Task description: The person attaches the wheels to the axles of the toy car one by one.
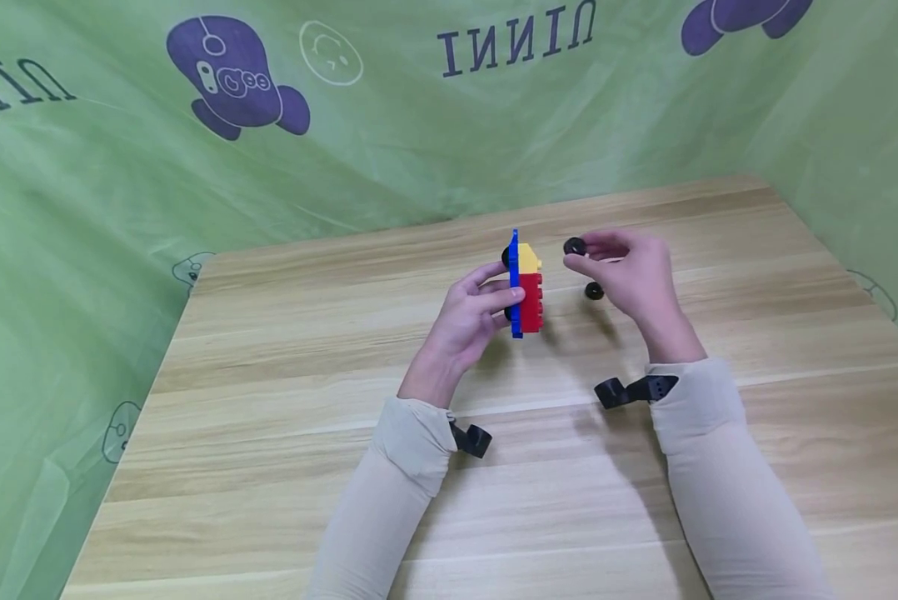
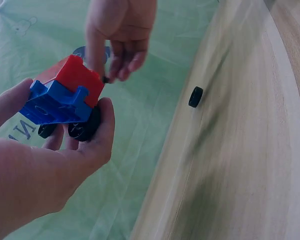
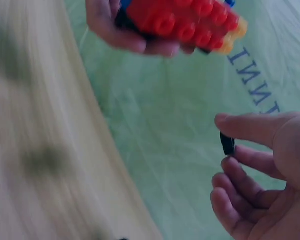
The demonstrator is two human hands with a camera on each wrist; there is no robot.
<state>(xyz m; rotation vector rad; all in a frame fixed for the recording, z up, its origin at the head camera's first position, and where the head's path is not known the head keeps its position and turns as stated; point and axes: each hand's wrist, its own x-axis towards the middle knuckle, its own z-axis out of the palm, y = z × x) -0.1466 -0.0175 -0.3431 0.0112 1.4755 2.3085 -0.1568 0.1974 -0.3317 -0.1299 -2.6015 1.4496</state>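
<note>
A toy car (image 1: 530, 302) built of blocks has a blue base with red and yellow bricks on it. My left hand (image 1: 467, 321) grips it above the table, tilted so its base faces left in the head view. Black wheels (image 2: 85, 126) sit under the base, partly hidden by the fingers. To the car's right, apart from it, my right hand (image 1: 632, 271) pinches a small black wheel (image 3: 227, 144) between thumb and fingers. A second loose wheel (image 1: 594, 291) is on the table below that hand; in the left wrist view this wheel (image 2: 195, 97) stands on its edge.
The wooden table (image 1: 269, 375) extends under both arms. Behind it and at the sides hangs a green printed curtain (image 1: 419, 150). Black wrist cameras (image 1: 475, 440) stick out from both sleeves.
</note>
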